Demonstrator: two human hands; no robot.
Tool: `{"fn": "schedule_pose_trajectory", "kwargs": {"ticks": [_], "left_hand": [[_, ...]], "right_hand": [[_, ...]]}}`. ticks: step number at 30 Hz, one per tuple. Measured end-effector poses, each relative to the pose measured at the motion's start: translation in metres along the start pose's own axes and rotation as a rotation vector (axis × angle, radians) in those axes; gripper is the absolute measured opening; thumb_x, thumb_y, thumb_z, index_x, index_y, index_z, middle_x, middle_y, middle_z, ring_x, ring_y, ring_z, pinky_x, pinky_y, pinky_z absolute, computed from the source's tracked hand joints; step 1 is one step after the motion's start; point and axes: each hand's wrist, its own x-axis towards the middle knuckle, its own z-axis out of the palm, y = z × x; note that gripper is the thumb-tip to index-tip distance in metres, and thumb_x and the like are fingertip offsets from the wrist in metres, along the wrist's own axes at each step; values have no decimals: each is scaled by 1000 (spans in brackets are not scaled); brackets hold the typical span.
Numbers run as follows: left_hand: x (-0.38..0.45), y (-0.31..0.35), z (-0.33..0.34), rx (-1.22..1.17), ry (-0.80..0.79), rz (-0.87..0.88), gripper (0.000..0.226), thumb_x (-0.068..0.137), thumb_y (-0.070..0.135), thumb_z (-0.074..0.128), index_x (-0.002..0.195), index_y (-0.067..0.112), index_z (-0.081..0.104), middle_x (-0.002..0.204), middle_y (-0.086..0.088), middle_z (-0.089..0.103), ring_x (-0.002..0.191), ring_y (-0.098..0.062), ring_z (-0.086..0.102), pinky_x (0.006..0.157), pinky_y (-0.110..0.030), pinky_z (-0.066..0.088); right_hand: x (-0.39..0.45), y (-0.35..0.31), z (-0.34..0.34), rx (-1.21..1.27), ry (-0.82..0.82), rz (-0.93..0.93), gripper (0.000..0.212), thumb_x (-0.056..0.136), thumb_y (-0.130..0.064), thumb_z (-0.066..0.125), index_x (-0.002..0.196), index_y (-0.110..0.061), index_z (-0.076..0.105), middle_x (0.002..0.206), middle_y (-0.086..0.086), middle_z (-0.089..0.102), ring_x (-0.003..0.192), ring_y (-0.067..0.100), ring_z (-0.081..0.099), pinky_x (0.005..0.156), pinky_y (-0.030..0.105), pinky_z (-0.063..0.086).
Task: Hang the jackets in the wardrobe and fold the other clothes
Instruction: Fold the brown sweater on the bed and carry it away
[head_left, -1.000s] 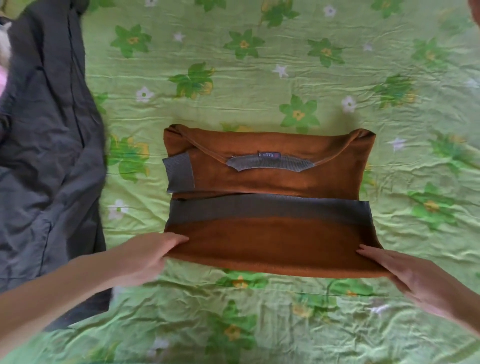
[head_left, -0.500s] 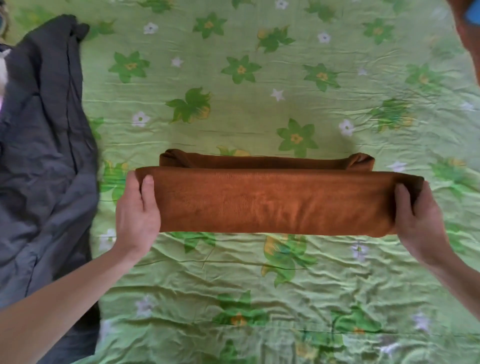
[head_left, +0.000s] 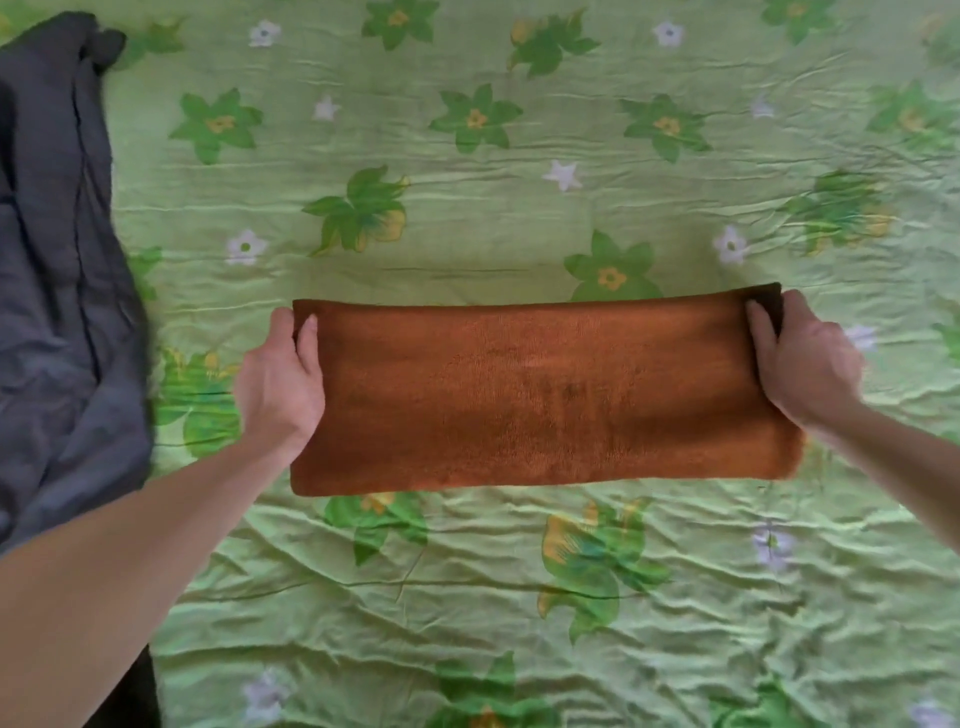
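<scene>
On the green floral bedspread (head_left: 519, 597), folded brown sweater (head_left: 540, 395), far corners pinched by left hand (head_left: 280, 384) and right hand (head_left: 805, 358); gray jacket (head_left: 57, 270) crumpled well left.

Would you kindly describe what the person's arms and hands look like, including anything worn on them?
Both forearms are bare, with no sleeves in view. The left hand and right hand wear no gloves, and no rings, watch or bracelets are visible.

1. The brown sweater (head_left: 540, 395), earlier half folded with collar showing, now lies fully doubled between the hands.
2. Left hand (head_left: 280, 379) and right hand (head_left: 805, 358) moved from its near corners to grip its far corners.
</scene>
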Motion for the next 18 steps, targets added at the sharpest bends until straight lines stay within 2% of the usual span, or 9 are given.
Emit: {"fn": "schedule_pose_trajectory", "kwargs": {"ticks": [4, 6, 8, 10, 12, 14, 16, 18], "left_hand": [[8, -3, 13, 42, 23, -48, 39, 111, 42, 42, 114, 5, 54, 67, -11, 55, 62, -36, 54, 56, -38, 35], [8, 0, 13, 50, 32, -92, 35, 109, 43, 48, 115, 9, 54, 79, -13, 62, 74, -38, 60, 61, -40, 38], [3, 8, 6, 74, 81, -52, 33, 106, 37, 54, 123, 9, 52, 99, -17, 63, 93, -39, 59, 72, -45, 42], [-12, 24, -2, 109, 144, 132, 35, 104, 29, 55, 131, 5, 52, 118, -21, 57, 111, -39, 52, 93, -51, 40], [-36, 46, -1, 115, 64, 330, 41, 107, 31, 49, 140, 6, 52, 134, -19, 53, 127, -36, 47, 110, -48, 35], [-56, 56, 12, 189, -97, 430, 55, 110, 44, 39, 154, 12, 43, 158, -14, 41, 149, -33, 35, 124, -50, 26], [-60, 47, 25, 304, -207, 435, 68, 108, 58, 28, 163, 18, 30, 171, -10, 24, 160, -32, 17, 129, -54, 16], [-52, 28, 30, 350, -235, 394, 78, 105, 68, 22, 166, 21, 22, 174, -11, 15, 162, -33, 8, 130, -55, 15]], "right_hand": [[11, 4, 13, -22, 15, 50, 50, 105, -59, 40, 108, -10, 49, 98, 33, 63, 91, 48, 61, 72, 44, 37], [6, 2, 10, 45, 70, 41, 48, 103, -55, 49, 117, -10, 48, 109, 28, 62, 102, 45, 59, 79, 47, 40], [-3, 1, 5, 65, 185, -127, 47, 104, -46, 53, 132, -8, 46, 125, 25, 54, 115, 42, 51, 93, 52, 41], [-18, -6, 1, 77, 247, -381, 47, 107, -39, 47, 141, -6, 47, 135, 25, 49, 122, 40, 47, 100, 53, 40], [-35, -19, 6, 82, 179, -657, 51, 108, -37, 44, 146, -4, 49, 146, 23, 48, 135, 38, 45, 109, 53, 39], [-49, -26, 20, -17, 24, -787, 59, 109, -46, 38, 156, -11, 42, 164, 15, 36, 155, 33, 27, 122, 53, 29], [-55, -20, 31, -113, -106, -703, 70, 107, -62, 24, 165, -24, 24, 174, 4, 14, 161, 23, 3, 129, 50, 14], [-56, -5, 37, -129, -148, -523, 79, 101, -75, 16, 167, -33, 8, 175, -4, 0, 161, 17, -6, 130, 47, 8]]}}
